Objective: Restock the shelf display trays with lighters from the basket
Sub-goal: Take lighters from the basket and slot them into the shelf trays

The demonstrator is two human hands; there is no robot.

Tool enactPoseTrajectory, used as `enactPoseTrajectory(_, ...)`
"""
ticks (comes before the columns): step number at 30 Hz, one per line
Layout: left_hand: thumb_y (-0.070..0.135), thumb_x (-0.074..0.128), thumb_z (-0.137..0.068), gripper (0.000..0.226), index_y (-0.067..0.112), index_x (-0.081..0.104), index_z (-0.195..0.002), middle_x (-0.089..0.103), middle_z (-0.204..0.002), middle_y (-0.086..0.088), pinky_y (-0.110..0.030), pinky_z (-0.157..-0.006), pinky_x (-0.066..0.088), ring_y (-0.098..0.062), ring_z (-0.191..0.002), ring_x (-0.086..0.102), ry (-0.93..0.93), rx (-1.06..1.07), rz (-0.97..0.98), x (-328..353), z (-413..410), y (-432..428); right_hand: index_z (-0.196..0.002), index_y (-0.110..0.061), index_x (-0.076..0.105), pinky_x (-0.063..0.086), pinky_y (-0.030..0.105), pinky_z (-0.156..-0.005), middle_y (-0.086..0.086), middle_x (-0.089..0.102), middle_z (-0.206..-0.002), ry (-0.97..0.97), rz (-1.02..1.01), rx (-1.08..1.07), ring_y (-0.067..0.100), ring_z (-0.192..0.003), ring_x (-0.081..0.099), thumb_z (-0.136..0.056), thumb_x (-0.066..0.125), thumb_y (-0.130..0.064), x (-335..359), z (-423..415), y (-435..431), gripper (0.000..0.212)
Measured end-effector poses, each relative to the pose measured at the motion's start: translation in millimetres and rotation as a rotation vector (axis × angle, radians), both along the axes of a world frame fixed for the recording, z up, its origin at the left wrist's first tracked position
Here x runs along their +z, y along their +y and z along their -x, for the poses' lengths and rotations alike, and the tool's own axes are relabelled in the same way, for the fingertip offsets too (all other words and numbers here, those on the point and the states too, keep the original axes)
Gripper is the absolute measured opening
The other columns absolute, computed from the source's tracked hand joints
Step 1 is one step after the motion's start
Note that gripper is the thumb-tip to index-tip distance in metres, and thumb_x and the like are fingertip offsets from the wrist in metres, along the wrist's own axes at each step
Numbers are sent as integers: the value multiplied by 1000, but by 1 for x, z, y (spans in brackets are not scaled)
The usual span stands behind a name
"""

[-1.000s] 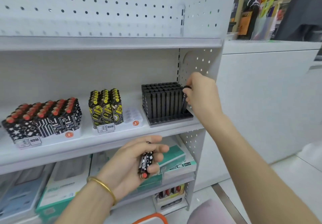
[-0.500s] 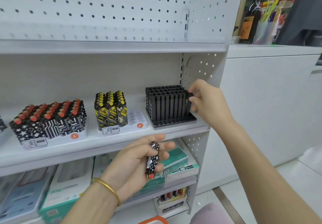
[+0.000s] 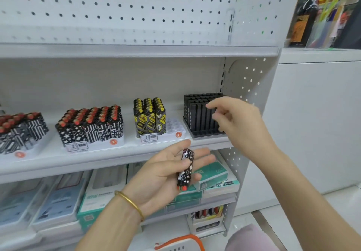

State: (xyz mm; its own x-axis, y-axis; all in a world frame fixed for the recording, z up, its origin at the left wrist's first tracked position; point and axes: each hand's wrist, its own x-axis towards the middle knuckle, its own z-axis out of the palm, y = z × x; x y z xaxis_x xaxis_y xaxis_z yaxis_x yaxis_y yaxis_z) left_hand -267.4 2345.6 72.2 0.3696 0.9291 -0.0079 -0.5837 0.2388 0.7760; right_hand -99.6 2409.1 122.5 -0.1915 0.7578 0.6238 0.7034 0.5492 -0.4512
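My left hand (image 3: 166, 174) is palm up below the middle shelf and holds black-and-white patterned lighters (image 3: 185, 167), red caps pointing down. My right hand (image 3: 236, 122) hovers in front of the tray of black lighters (image 3: 199, 114) at the shelf's right end, fingers apart and holding nothing. To the left stand a white tray with yellow-and-black lighters (image 3: 150, 116) and free slots (image 3: 173, 125) on its right side, then a tray of patterned red-capped lighters (image 3: 91, 125), then another such tray (image 3: 21, 129) at the far left. The orange-rimmed basket (image 3: 181, 244) shows at the bottom edge.
Boxed goods (image 3: 101, 196) fill the shelf below, with teal boxes (image 3: 213, 174) under my left hand. A small tray of lighters (image 3: 209, 214) sits on the lowest shelf. A perforated side panel (image 3: 252, 79) closes the shelf on the right; a white counter (image 3: 316, 118) stands beyond.
My right hand has let go of the black lighter, now standing in its tray, and drawn back a little toward me with fingers spread. My left hand keeps its lighters.
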Motion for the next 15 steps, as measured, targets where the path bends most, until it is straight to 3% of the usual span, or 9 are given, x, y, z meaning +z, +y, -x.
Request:
enactPoseTrajectory(4, -5, 47, -82, 56, -1, 39, -137, 50, -134, -25, -23, -58, 50, -36, -121, 54, -2, -38, -109, 2, 26, -12, -99, -25, 72, 41, 14, -68, -10, 61, -81, -121, 280, 442, 7, -74, 55, -85, 65, -18, 0, 39, -29, 17)
enactPoseTrajectory(7, -3, 48, -82, 50, 2, 49, -132, 62, -114, -14, -21, -54, 46, -29, -105, 62, -7, 3, -122, 2, 53, -25, -95, -29, 72, 39, 17, -62, -6, 59, -78, -186, 316, 600, 10, -66, 47, -80, 72, -19, 3, 65, -36, 18)
enactPoseTrajectory(10, 1, 56, -86, 42, -2, 50, -127, 64, -107, -15, -20, -50, 47, -29, -97, 67, 44, 121, -91, 4, 80, -42, -83, -26, 68, 39, 14, -58, -7, 61, -74, -135, 351, 669, 2, -61, 47, -76, 74, -12, 7, 94, -42, 17)
enactPoseTrajectory(15, 8, 60, -70, 21, 2, 54, -89, 61, -75, -13, -18, -49, 48, -15, -62, 59, 155, 507, -124, 5, 135, -68, -79, -20, 64, 44, 13, -61, -10, 59, -79, -83, 298, 718, 3, -69, 57, -74, 75, -8, 7, 141, -50, 17)
